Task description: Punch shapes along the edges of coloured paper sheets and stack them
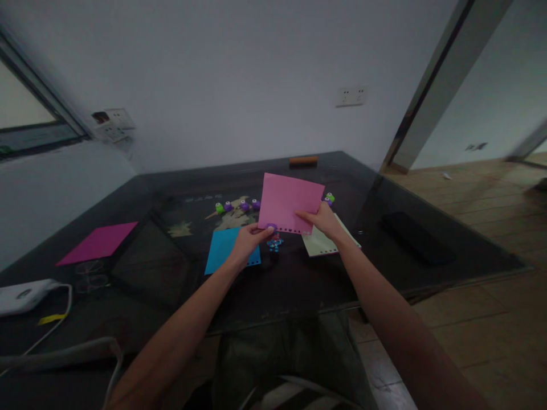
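Observation:
A pink sheet of paper [290, 202], with a row of small holes along its lower edge, is held up over the table. My left hand [248, 242] is closed at its lower left corner, where a small purple piece [271, 227] shows by the thumb. At the right side my right hand [322, 219] pinches the sheet, thumb across its front. Under my left forearm and hand lies a blue sheet [222, 245]; a pale yellow-green sheet [320, 242] lies below my right hand. Between them sits a small blue and red figure [274, 244], partly covered by the pink sheet.
Green and purple eyeball-like pieces [244, 205] line the table behind, with others [329, 198] at right. A magenta sheet [98, 244] and white power strip [25, 296] lie left. A black flat object [416, 236] is right; a brown roll [303, 162] rests by the wall.

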{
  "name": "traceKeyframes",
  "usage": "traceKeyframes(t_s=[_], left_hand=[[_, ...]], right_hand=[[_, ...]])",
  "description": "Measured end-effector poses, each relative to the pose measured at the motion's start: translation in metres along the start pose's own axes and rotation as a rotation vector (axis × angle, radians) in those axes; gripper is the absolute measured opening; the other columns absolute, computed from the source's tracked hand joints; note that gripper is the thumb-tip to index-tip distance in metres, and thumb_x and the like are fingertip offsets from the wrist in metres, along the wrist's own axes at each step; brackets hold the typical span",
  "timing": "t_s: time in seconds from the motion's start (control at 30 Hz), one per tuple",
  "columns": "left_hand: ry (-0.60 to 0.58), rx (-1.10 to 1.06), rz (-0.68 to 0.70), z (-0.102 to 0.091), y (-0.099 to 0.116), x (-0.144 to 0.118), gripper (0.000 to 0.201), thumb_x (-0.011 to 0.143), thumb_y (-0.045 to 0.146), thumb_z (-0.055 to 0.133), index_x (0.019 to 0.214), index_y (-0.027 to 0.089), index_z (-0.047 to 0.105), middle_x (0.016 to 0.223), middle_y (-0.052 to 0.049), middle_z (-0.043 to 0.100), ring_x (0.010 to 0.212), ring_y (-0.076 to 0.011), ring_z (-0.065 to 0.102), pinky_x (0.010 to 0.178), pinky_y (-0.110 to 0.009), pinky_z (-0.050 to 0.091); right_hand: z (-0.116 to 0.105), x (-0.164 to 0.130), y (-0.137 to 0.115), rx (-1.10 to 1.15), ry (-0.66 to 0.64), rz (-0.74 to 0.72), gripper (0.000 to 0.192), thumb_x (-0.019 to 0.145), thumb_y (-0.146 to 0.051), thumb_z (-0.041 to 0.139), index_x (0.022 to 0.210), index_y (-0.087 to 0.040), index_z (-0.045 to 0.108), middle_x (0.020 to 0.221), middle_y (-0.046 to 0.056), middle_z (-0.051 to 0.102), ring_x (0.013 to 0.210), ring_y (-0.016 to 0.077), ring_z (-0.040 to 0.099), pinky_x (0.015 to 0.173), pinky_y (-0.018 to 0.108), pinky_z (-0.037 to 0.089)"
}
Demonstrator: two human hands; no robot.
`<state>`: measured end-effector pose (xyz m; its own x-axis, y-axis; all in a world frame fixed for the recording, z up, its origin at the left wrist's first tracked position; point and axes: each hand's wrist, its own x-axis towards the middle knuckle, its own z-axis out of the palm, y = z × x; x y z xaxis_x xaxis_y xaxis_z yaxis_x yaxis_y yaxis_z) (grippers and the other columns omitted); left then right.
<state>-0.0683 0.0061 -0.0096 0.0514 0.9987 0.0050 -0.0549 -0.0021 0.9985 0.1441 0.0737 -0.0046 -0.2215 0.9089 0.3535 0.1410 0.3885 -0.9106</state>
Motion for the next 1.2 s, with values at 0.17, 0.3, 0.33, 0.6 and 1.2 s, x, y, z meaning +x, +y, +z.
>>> traceKeyframes(t_s=[0.17, 0.3, 0.33, 0.6, 1.2], left_hand=[[-0.025, 0.02, -0.017, -0.002, 0.0, 0.0, 0.027, 0.07, 0.031, 0.068, 0.092, 0.016, 0.065, 0.089, -0.005, 0.071, 0.079, -0.0176, 0.066, 0.082, -0.034, 0.05], [-0.044, 0.07, -0.031, -0.005, -0.001, 0.001, 0.03, 0.07, 0.033, 0.067, 0.095, 0.016, 0.065, 0.09, -0.005, 0.071, 0.082, -0.0172, 0.066, 0.081, -0.032, 0.05], [-0.05, 0.075, -0.031, -0.005, -0.001, 0.002, 0.031, 0.07, 0.033, 0.067, 0.095, 0.016, 0.065, 0.09, -0.005, 0.071, 0.082, -0.0175, 0.065, 0.081, -0.033, 0.049], [-0.096, 0.158, -0.011, -0.006, 0.002, 0.001, 0.026, 0.065, 0.029, 0.07, 0.089, 0.019, 0.067, 0.088, -0.006, 0.071, 0.08, -0.0206, 0.065, 0.075, -0.033, 0.049], [-0.249, 0.889, 0.341, -0.027, 0.001, 0.005, 0.043, 0.067, 0.022, 0.066, 0.109, 0.024, 0.06, 0.11, -0.005, 0.063, 0.097, -0.0209, 0.058, 0.084, -0.03, 0.043]], right_hand=[[0.0, -0.001, 0.001, -0.011, -0.004, -0.001, 0.042, 0.067, -0.037, 0.068, 0.1, -0.012, 0.061, 0.1, 0.013, 0.066, 0.088, 0.0257, 0.062, 0.08, 0.041, 0.051], [0.0, -0.001, 0.0, -0.007, 0.01, -0.007, 0.042, 0.067, -0.036, 0.068, 0.101, -0.012, 0.061, 0.1, 0.014, 0.065, 0.088, 0.0261, 0.062, 0.08, 0.042, 0.051], [0.0, -0.001, 0.0, -0.005, 0.013, -0.009, 0.042, 0.067, -0.035, 0.068, 0.101, -0.013, 0.061, 0.101, 0.013, 0.065, 0.088, 0.026, 0.062, 0.081, 0.042, 0.05], [-0.002, 0.001, 0.002, -0.01, 0.06, -0.018, 0.041, 0.067, -0.036, 0.067, 0.101, -0.015, 0.062, 0.099, 0.011, 0.066, 0.091, 0.0255, 0.062, 0.083, 0.041, 0.05], [-0.007, 0.005, 0.009, 0.012, 0.12, 0.0, 0.042, 0.065, -0.035, 0.068, 0.102, -0.016, 0.06, 0.1, 0.01, 0.066, 0.089, 0.0248, 0.062, 0.082, 0.04, 0.05]])
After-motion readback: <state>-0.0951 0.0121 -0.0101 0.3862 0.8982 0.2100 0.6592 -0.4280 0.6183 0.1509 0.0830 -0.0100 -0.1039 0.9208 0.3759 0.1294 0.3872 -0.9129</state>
